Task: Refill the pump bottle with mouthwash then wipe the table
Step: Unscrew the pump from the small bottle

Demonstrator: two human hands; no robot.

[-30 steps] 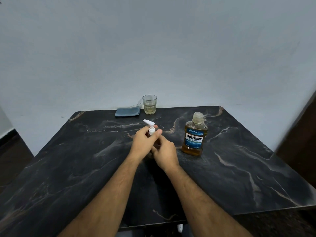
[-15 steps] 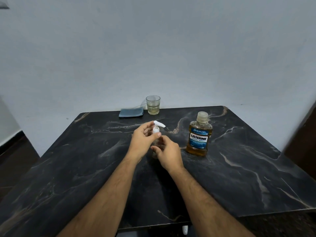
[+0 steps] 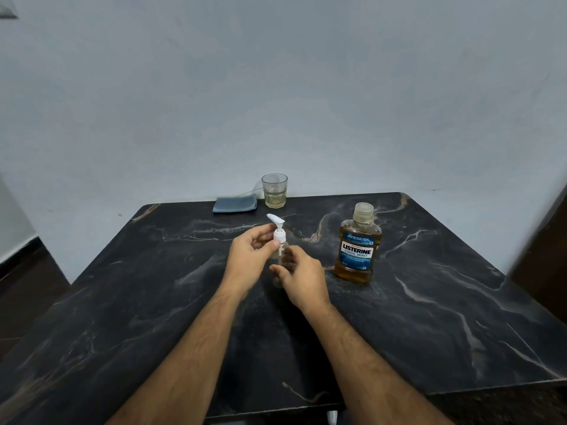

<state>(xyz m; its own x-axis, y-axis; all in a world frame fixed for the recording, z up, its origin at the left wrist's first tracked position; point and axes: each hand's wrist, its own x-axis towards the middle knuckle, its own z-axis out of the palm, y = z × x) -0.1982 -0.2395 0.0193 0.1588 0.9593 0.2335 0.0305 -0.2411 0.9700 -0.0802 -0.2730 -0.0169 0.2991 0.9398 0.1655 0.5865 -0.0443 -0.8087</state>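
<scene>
Both hands' fingers grasping pump bottle (image 3: pixel 279 256); beside it, mouthwash bottle (image 3: pixel 356 245) labelled "LISTERINE COOL MINT".

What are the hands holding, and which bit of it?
Both hold the pump bottle. The left hand has its grip on the white pump collar at the top; the right hand grips the clear body lower down.

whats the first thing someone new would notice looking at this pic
The eye lands mid-table, where the left hand pinches the white pump head of a small clear pump bottle and the right hand grips its body. Just to the right stands the amber mouthwash bottle, cap on. At the far edge of the dark marble table sit a drinking glass and a folded blue cloth.
</scene>
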